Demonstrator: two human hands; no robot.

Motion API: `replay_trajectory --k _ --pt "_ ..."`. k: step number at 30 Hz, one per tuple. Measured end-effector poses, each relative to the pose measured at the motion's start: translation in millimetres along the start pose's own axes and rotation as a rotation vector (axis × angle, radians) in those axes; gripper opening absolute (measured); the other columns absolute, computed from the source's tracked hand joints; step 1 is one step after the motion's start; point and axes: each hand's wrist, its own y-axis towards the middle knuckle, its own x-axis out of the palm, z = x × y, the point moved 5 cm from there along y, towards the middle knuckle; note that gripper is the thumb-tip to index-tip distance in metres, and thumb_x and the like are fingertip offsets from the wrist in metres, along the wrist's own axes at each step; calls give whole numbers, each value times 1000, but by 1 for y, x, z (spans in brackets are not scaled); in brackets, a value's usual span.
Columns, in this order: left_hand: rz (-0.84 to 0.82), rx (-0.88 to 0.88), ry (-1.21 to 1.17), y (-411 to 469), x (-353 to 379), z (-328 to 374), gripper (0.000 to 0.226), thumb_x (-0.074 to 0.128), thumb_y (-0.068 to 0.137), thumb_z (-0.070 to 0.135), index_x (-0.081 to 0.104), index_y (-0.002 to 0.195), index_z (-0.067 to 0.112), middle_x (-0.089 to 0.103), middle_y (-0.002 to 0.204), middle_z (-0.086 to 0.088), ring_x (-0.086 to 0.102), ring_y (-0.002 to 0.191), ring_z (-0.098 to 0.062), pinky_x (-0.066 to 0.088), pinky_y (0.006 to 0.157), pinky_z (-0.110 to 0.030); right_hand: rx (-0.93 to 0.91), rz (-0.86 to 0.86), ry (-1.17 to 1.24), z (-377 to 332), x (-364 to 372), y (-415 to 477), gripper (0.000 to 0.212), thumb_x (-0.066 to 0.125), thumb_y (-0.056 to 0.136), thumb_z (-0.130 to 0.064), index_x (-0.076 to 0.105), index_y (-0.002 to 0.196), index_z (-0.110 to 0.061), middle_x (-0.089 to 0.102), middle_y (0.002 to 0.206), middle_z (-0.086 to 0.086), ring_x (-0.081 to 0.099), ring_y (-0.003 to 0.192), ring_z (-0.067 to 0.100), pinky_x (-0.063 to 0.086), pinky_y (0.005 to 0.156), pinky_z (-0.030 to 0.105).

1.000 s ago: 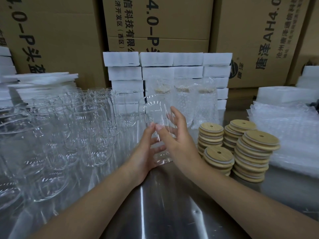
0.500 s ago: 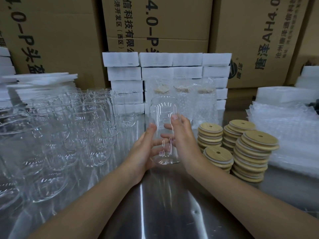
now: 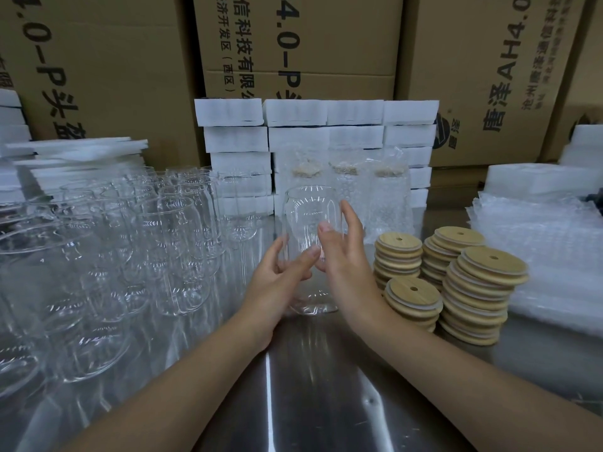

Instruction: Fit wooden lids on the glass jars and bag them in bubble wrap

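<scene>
1. A person stands at a shiny metal table with both bare arms reaching forward.
2. One glass jar stands up straight on the table, right between the two hands. It has no lid on it.
3. The left hand holds the low part of the jar. Its thumb lies across the front and its fingers wrap round the back.
4. The right hand holds the jar's other side. Its thumb is on the front and its fingers point up along the glass.
5. Just right of the right hand are four piles of round wooden lids, each with a small hole.
6. Farther right lies a heap of bubble wrap bags.
7. Left of the left hand stand lots of empty jars, packed close together.
8. Behind the hands, three bagged jars stand in a row with lids on.
9. Behind those are white foam blocks, then big cardboard boxes.
</scene>
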Motion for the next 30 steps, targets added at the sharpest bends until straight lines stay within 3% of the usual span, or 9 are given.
replay_trajectory --k 2,4,8,13,17,20,22,27,30 --pt "27 48 -4 1 -3 2 94 72 53 67 44 138 37 72 99 7 71 90 -5 55 70 -27 -14 -8 7 -1 -1 0 61 46 87 -59 19 142 -54 44 109 -36 53 96 -22 43 89 21" --pt "26 61 -44 2 -4 4 84 68 51 63 52 130 39 74 91 11 72 87 -10 58 64 -24 -28 -13 13 -4 -2 1 57 47 89 -55 23 141 -53 42 107 -40 51 95 -26 45 86 18" --pt "-14 48 -112 4 -3 4 71 65 55 68 56 122 49 73 108 -6 71 98 -21 58 72 -29 -24 -41 68 -9 -5 6 50 52 86 -52 30 132 -58 51 120 -15 60 109 5 48 89 18" --pt "-107 -32 -174 6 3 2 47 57 67 67 51 113 62 70 112 -18 68 105 -30 48 99 -56 -23 -72 114 -8 -6 9 47 55 93 -37 27 126 -56 51 128 -2 64 104 11 53 74 14" --pt "-199 -117 -165 3 12 -3 85 57 73 74 32 148 40 64 124 -14 67 105 -29 56 72 -34 -52 -56 68 -7 -2 5 63 62 79 -47 24 129 -53 46 133 1 62 104 3 51 74 15" --pt "-164 -66 -54 1 10 -4 113 61 53 88 30 149 39 53 141 2 55 126 -18 49 99 -42 -51 -37 71 -1 2 2 58 62 86 -39 23 125 -57 43 128 -6 57 101 -8 48 66 8" --pt "-110 0 -2 0 7 0 109 61 54 84 30 149 40 57 127 12 58 110 2 51 94 -30 -48 -31 50 1 2 0 56 59 90 -38 21 125 -60 41 129 -10 53 105 -8 48 69 8" --pt "-43 -44 -18 2 3 -2 106 67 58 77 43 144 21 58 127 -19 60 112 -25 50 81 -32 -71 -21 -53 -2 1 -2 56 56 92 -38 19 129 -57 40 134 -9 52 114 2 44 75 4" --pt "-18 -29 -48 3 -1 -2 102 78 56 70 49 138 16 62 121 -18 62 99 -19 51 79 -30 -69 -24 -50 -4 0 -2 53 55 93 -38 21 130 -54 41 134 -8 53 116 6 44 81 10"
